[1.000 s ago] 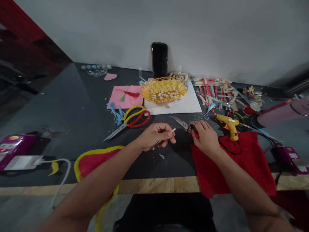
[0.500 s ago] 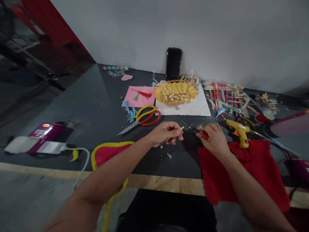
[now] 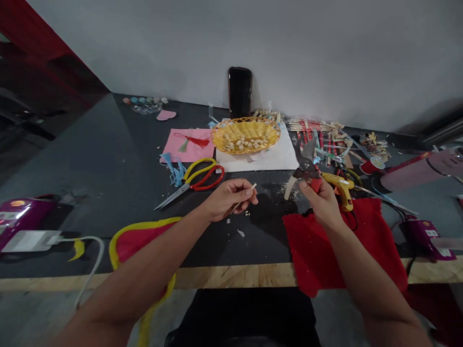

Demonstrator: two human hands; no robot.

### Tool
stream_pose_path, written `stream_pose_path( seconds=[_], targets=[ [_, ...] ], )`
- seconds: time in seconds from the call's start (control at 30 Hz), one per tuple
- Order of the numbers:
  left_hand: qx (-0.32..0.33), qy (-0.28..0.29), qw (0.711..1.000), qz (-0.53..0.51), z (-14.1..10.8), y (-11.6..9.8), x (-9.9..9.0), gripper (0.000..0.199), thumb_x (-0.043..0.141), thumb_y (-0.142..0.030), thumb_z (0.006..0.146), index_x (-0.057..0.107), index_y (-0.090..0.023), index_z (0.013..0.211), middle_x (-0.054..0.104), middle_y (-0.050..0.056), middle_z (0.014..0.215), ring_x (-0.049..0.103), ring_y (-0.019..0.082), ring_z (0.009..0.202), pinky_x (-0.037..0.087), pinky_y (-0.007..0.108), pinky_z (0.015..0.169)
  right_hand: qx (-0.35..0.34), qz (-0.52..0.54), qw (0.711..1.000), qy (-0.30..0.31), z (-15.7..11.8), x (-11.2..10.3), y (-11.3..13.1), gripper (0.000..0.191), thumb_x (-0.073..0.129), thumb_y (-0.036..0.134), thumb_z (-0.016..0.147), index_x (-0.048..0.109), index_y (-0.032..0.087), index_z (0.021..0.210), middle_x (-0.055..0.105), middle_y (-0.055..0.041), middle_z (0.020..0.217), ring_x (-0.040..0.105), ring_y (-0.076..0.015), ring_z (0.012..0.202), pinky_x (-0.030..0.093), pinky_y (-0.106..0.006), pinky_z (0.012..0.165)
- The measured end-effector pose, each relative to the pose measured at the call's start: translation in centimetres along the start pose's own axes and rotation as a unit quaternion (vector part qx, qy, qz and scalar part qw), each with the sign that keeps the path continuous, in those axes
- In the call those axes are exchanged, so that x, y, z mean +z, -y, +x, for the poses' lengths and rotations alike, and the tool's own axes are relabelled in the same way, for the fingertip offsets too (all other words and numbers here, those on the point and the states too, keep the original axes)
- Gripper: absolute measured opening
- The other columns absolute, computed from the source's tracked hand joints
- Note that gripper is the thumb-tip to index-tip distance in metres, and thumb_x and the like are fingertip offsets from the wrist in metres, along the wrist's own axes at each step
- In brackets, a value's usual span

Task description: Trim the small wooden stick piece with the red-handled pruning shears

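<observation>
My left hand [image 3: 233,198] pinches a thin pale wooden stick [image 3: 253,186], whose tip pokes out beyond the fingertips. Raised over the right side, my right hand [image 3: 320,200] grips pruning shears [image 3: 306,161] with red and pale handles, the dark blades pointing up and away. A gap separates the shears from the stick. Small pale bits lie on the dark table between and below my hands. Beyond them is a yellow woven basket [image 3: 246,136] holding several small pale pieces, on a white sheet [image 3: 238,163].
Scissors [image 3: 195,180] lie left of the basket, near a pink sheet [image 3: 184,149] with tassels. A yellow glue gun [image 3: 340,188] and red cloth [image 3: 343,246] are at the right. A phone [image 3: 239,91] leans on the wall; a pink bottle [image 3: 415,171] is far right.
The shears have come up off the table in my right hand, blades now upward. My left hand still holds the stick. The whole view has shifted, so things appear further left.
</observation>
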State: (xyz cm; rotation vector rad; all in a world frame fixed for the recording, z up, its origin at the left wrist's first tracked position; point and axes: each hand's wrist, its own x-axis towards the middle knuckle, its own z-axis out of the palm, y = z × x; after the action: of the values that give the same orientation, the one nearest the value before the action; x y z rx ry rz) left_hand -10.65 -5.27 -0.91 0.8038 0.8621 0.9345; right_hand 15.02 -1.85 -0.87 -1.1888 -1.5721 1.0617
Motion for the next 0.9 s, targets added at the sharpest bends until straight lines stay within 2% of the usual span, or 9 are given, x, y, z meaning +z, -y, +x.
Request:
stream_pose_path(
  seconds=[0.1,0.2,0.27,0.33,0.37,0.43,0.53,0.6,0.9],
  targets=[
    [0.017,0.001,1.0,-0.014,0.1,0.1,-0.1,0.034,0.081,-0.039,0.068,0.062,-0.012,0.075,0.07,0.004,0.07,0.05,0.005,0.045,0.033,0.014,0.035,0.053,0.177,0.98,0.069,-0.4,0.3,0.4,0.026,0.061,0.05,0.085,0.057,0.026,0.094,0.064,-0.0036,0.104,0.063,-0.0191,0.084,0.052,-0.034,0.068],
    [0.043,-0.007,0.999,-0.028,0.1,0.2,-0.2,0.03,0.079,-0.038,0.071,0.065,-0.013,0.077,0.07,0.004,0.076,0.052,0.006,0.049,0.036,0.015,0.038,0.036,0.212,0.967,0.138,-0.9,0.5,0.9,0.025,0.065,0.045,0.083,0.055,0.029,0.099,0.053,-0.0044,0.134,0.062,-0.0237,0.105,0.055,-0.042,0.08],
    [0.06,-0.022,0.997,-0.03,0.2,0.2,-0.1,0.029,0.079,-0.038,0.072,0.066,-0.013,0.079,0.07,0.005,0.077,0.052,0.005,0.05,0.036,0.015,0.04,-0.014,0.13,0.98,0.147,-1.1,0.5,1.1,0.029,0.068,0.038,0.081,0.053,0.03,0.105,0.048,-0.0053,0.137,0.06,-0.0239,0.109,0.054,-0.043,0.085],
    [0.071,-0.042,0.996,-0.031,0.2,0.2,-0.1,0.031,0.08,-0.039,0.071,0.067,-0.013,0.081,0.07,0.005,0.075,0.05,0.004,0.048,0.035,0.014,0.041,-0.1,-0.027,0.986,0.131,-1.1,0.5,1.1,0.031,0.066,0.029,0.081,0.053,0.028,0.109,0.049,-0.0086,0.134,0.055,-0.0253,0.115,0.05,-0.045,0.093],
    [0.076,-0.052,0.995,-0.032,0.2,0.2,0.0,0.032,0.081,-0.04,0.069,0.068,-0.013,0.081,0.07,0.005,0.073,0.048,0.004,0.048,0.034,0.014,0.041,-0.15,-0.114,0.975,0.12,-1.1,0.5,1.0,0.029,0.064,0.024,0.08,0.055,0.026,0.108,0.049,-0.0105,0.132,0.052,-0.0266,0.119,0.047,-0.046,0.096],
    [0.084,-0.07,0.993,-0.034,0.2,0.1,0.1,0.035,0.083,-0.041,0.066,0.068,-0.014,0.081,0.07,0.004,0.07,0.047,0.004,0.047,0.032,0.014,0.042,-0.231,-0.27,0.928,0.108,-1.1,0.6,0.8,0.026,0.059,0.016,0.077,0.057,0.022,0.103,0.049,-0.0132,0.133,0.046,-0.0299,0.123,0.041,-0.049,0.1],
    [0.098,-0.094,0.99,-0.027,0.2,0.2,0.1,0.037,0.084,-0.043,0.063,0.068,-0.014,0.081,0.069,0.003,0.069,0.047,0.004,0.048,0.032,0.015,0.043,-0.267,-0.407,0.864,0.13,-1.3,1.1,0.5,0.03,0.057,0.011,0.072,0.06,0.021,0.1,0.046,-0.0132,0.139,0.045,-0.0335,0.119,0.04,-0.052,0.095],
    [0.101,-0.108,0.989,-0.013,0.3,0.3,0.0,0.038,0.084,-0.044,0.062,0.068,-0.015,0.08,0.069,0.003,0.069,0.046,0.004,0.048,0.032,0.015,0.045,-0.269,-0.436,0.848,0.141,-1.5,1.3,0.5,0.033,0.057,0.011,0.071,0.061,0.021,0.101,0.046,-0.0125,0.14,0.044,-0.0337,0.119,0.04,-0.051,0.094],
    [0.127,-0.094,0.986,0.057,0.5,0.7,0.0,0.035,0.08,-0.044,0.068,0.069,-0.014,0.081,0.065,0.002,0.067,0.041,0.005,0.049,0.028,0.019,0.045,-0.271,-0.424,0.847,0.171,-1.8,1.8,0.7,0.031,0.056,0.012,0.072,0.06,0.022,0.101,0.045,-0.0117,0.141,0.043,-0.0316,0.121,0.039,-0.05,0.097]
  ],
)
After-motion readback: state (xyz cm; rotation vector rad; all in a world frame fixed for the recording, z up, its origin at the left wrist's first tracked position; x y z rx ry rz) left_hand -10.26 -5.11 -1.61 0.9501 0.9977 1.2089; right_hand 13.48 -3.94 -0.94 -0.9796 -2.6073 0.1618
